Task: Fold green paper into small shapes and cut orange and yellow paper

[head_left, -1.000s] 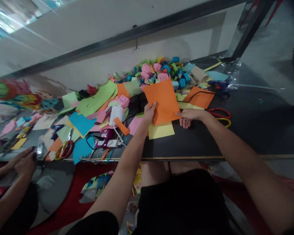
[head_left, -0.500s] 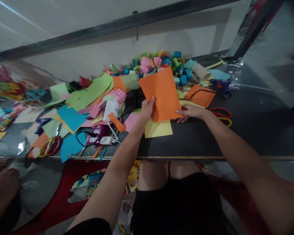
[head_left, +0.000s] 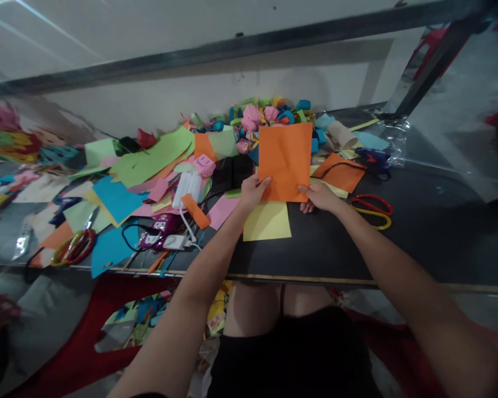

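A sheet of orange paper [head_left: 285, 157] is held up by both hands, above the dark table. My left hand [head_left: 254, 190] grips its lower left edge with the thumb on the front. At the lower right corner my right hand [head_left: 317, 196] pinches the sheet, thumb in front and the other fingers behind or below. Under it a sheet of yellow paper [head_left: 268, 222] lies on the table, its upper part hidden. Just right of my right hand are scissors with red and yellow handles [head_left: 373, 211].
Folded paper pieces [head_left: 251, 117] are heaped against the wall. Coloured sheets, a white power strip [head_left: 186, 189], a purple extension socket [head_left: 162, 229] and another pair of scissors [head_left: 77, 246] crowd the left. A cardboard tube [head_left: 341, 135] and a blue glue gun [head_left: 374, 158] lie at the back right. Another person sits at far left.
The orange sheet has turned from tilted to nearly upright and shifted slightly right. My right hand now pinches its lower right corner more firmly. The whole view has shifted a little.
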`<state>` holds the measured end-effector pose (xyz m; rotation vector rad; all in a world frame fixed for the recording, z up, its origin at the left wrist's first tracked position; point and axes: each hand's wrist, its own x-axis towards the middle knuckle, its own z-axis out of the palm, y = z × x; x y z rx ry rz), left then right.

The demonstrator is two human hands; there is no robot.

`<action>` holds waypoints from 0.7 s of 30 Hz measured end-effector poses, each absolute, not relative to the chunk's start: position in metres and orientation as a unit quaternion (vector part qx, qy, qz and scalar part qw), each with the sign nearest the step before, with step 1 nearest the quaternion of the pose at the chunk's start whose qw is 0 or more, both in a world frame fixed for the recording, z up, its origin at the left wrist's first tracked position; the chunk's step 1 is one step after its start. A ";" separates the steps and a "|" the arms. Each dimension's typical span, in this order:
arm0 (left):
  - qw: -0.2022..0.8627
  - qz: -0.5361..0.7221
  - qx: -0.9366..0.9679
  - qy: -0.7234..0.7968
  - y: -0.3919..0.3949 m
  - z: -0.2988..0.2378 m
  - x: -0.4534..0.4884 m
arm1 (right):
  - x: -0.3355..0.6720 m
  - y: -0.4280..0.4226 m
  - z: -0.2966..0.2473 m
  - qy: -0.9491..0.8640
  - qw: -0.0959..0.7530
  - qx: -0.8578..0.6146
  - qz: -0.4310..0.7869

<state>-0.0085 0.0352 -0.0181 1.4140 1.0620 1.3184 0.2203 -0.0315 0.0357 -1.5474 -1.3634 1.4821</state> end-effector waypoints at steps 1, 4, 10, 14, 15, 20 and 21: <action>0.446 0.534 0.569 0.439 0.036 -0.019 -0.010 | 0.218 -0.032 0.036 -0.518 0.296 -0.594 0.540; 0.453 0.551 0.545 0.441 0.037 -0.020 -0.015 | 0.213 -0.031 0.034 -0.528 0.305 -0.600 0.518; 0.479 0.568 0.516 0.426 0.038 -0.019 -0.017 | 0.214 -0.031 0.025 -0.555 0.308 -0.583 0.508; 0.499 0.576 0.495 0.418 0.035 -0.016 -0.014 | 0.218 -0.039 0.023 -0.557 0.350 -0.559 0.505; 0.509 0.573 0.490 0.416 0.034 -0.014 -0.012 | 0.220 -0.042 0.023 -0.551 0.356 -0.552 0.515; 0.545 0.548 0.481 0.414 0.026 -0.006 -0.001 | 0.228 -0.042 0.020 -0.511 0.420 -0.513 0.548; 0.550 0.543 0.483 0.412 0.025 -0.005 0.001 | 0.230 -0.039 0.016 -0.505 0.442 -0.510 0.539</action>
